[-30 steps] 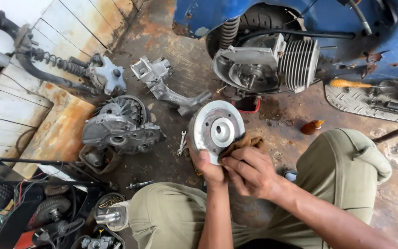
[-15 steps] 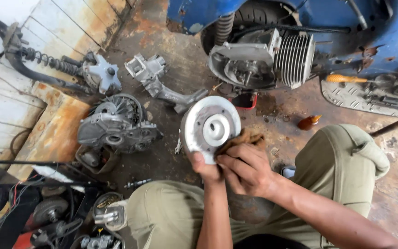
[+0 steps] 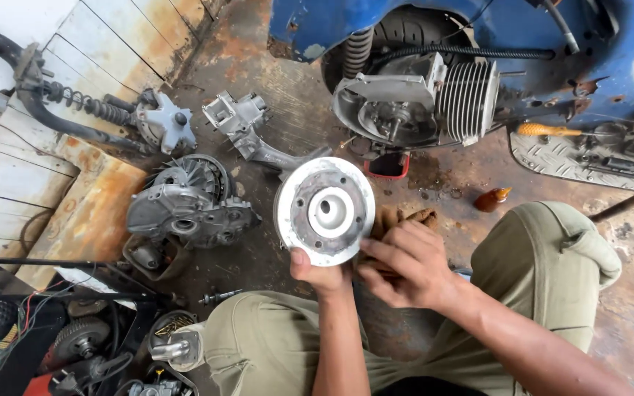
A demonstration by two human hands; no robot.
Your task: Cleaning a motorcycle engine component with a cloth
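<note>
While upright, round grey hub [image 3: 324, 210]

1 small bottle [image 3: 493, 199] lies on the floor. It is brown with an orange top. It is near the knee [image 3: 552, 242], well to the right of the disc [image 3: 324, 210] that the left hand [image 3: 322, 273] holds. 1 small tub [image 3: 389, 167] with a red rim stands just above the disc, under the engine [image 3: 420, 103]. At the lower left, 1 white paper label [image 3: 82, 279] lies flat under a black bar [image 3: 38, 262].
</note>
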